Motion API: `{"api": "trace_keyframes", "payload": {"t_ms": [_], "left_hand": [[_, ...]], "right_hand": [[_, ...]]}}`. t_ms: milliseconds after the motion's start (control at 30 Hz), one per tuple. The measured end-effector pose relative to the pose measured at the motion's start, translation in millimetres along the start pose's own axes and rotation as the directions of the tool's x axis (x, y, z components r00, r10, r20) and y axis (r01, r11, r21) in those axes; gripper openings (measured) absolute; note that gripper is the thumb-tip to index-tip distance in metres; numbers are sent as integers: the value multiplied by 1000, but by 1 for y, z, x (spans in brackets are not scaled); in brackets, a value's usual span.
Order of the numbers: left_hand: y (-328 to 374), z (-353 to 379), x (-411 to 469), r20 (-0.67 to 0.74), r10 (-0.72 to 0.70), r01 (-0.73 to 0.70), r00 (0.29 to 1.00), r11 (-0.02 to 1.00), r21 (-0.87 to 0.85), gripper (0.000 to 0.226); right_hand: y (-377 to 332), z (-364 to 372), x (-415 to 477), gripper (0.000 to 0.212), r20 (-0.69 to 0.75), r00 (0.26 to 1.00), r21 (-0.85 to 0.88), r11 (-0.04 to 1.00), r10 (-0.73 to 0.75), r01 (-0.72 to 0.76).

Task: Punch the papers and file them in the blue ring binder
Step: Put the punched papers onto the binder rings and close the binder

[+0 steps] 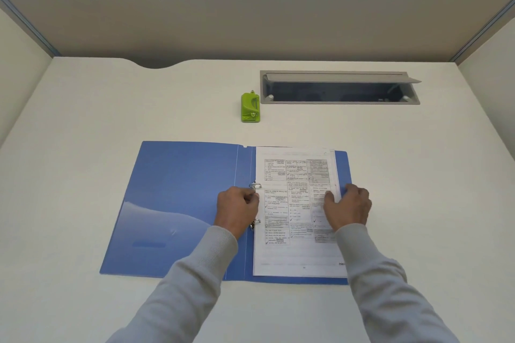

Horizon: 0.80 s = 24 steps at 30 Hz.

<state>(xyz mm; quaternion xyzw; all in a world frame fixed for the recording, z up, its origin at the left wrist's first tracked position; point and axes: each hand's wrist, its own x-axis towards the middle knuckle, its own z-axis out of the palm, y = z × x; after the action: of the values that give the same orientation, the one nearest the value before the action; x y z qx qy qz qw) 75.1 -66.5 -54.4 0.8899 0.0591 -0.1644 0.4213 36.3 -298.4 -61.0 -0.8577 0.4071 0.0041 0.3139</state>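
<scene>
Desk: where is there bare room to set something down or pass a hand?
Free: the desk left of the green hole punch, behind the blue binder; the strip between binder and cable slot; the stretch right of the binder. Crowded: the binder's right half, where the left hand and right hand flank the papers.

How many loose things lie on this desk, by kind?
Blue ring binder: 1
Green hole punch: 1
Stack of printed papers: 1 (the sheets cannot be counted)
Total: 3
</scene>
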Motion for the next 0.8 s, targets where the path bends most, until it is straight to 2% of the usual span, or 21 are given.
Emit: {"api": "trace_keyframes", "payload": {"t_ms": [367,800], "left_hand": [[10,5,-5,-58,-54,55,997,999,1,22],[22,6,-7,-127,-224,215,966,973,-81,20]], "right_hand": [[1,-1,2,39,33,999,78,996,39,-41],[6,-4,4,27,-14,1000,103,994,-24,25]]}}
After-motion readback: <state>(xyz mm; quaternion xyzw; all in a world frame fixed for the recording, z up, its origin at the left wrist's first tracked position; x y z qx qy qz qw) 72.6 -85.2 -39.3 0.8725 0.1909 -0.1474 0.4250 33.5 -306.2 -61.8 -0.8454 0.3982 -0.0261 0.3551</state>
